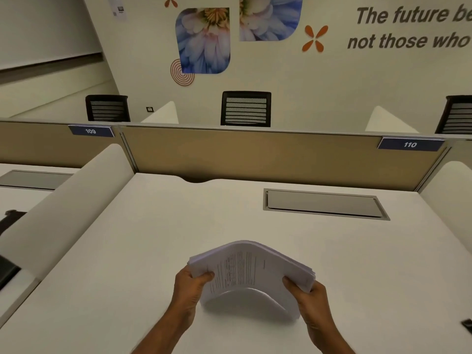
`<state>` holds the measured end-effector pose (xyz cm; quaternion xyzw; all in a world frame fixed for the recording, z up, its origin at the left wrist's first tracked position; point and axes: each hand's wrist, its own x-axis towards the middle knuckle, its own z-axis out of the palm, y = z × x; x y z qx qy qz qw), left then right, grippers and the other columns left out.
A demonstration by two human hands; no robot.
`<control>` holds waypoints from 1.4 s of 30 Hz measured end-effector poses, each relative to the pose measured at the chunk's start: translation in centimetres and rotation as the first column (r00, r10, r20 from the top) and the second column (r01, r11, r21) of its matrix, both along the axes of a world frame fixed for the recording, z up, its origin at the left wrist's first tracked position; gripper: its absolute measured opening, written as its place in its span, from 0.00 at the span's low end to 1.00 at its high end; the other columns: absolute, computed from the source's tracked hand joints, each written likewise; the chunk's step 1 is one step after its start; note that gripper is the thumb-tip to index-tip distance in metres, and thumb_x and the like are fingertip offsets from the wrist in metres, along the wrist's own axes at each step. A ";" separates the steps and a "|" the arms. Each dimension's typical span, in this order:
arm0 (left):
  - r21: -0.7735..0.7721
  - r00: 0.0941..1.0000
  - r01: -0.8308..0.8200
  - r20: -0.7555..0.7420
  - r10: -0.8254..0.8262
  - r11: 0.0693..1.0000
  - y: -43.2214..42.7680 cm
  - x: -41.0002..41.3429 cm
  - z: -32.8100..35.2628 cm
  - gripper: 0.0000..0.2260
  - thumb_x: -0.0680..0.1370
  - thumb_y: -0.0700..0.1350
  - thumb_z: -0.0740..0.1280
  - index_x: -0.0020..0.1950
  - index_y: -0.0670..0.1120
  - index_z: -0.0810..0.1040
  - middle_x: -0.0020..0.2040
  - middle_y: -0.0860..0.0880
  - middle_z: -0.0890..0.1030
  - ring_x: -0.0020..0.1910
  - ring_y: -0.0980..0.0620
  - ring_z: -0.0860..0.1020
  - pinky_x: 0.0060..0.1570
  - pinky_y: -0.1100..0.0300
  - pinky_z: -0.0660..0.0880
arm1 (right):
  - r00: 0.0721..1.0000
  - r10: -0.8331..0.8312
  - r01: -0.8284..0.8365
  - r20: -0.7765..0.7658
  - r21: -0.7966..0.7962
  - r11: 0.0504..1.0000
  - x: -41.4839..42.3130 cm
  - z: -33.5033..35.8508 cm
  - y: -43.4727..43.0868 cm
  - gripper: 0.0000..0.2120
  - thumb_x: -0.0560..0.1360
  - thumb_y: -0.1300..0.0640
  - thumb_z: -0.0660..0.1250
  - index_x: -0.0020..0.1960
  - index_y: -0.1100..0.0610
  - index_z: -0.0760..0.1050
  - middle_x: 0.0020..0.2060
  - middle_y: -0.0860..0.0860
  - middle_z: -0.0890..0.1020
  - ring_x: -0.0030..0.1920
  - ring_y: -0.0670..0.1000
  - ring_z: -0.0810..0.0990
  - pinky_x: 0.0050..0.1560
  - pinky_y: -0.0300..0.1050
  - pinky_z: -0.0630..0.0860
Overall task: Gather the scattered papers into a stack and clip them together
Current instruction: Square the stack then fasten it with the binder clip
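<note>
Left hand (190,290) and right hand (310,296) clamp the stack's (245,272) side edges (bowed upward).

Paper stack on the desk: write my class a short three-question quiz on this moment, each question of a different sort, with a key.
1. True or false: the paper stack lies flat on the desk.
2. Which hands grip it? A) left hand only B) right hand only C) both
3. Fill in: the number plate at upper right reads ___.

Key: 1 false, it is bowed upward; 2 C; 3 110.
</note>
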<state>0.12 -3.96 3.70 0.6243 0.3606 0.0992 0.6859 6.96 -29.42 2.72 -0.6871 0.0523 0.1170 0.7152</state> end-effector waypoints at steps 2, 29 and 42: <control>0.006 1.000 -0.013 -0.013 0.013 1.000 0.2 -0.2 0.0 0.15 0.73 0.30 0.72 0.53 0.48 0.82 0.51 0.44 0.86 0.53 0.43 0.80 0.54 0.50 0.77 | 1.000 0.001 -0.001 -0.003 -0.009 1.000 0.1 -0.2 -0.2 0.10 0.73 0.62 0.76 0.50 0.49 0.84 0.43 0.46 0.89 0.51 0.54 0.85 0.52 0.49 0.80; 0.018 0.998 0.039 -0.041 -0.039 0.999 0.3 0.4 -0.5 0.17 0.75 0.28 0.68 0.53 0.49 0.80 0.50 0.44 0.84 0.53 0.43 0.79 0.49 0.52 0.76 | 0.997 0.072 -0.073 -0.020 -0.035 0.997 0.4 -0.7 -0.9 0.12 0.71 0.60 0.78 0.52 0.50 0.83 0.44 0.47 0.89 0.50 0.51 0.86 0.53 0.51 0.80; 0.012 0.989 0.134 -0.058 -0.133 0.991 1.4 0.2 -0.3 0.19 0.69 0.24 0.70 0.49 0.46 0.84 0.47 0.43 0.86 0.48 0.45 0.81 0.44 0.57 0.77 | 0.995 0.096 -0.097 -0.010 -0.104 0.990 1.3 -0.7 -2.1 0.15 0.71 0.61 0.78 0.57 0.56 0.84 0.45 0.51 0.89 0.49 0.56 0.87 0.53 0.56 0.82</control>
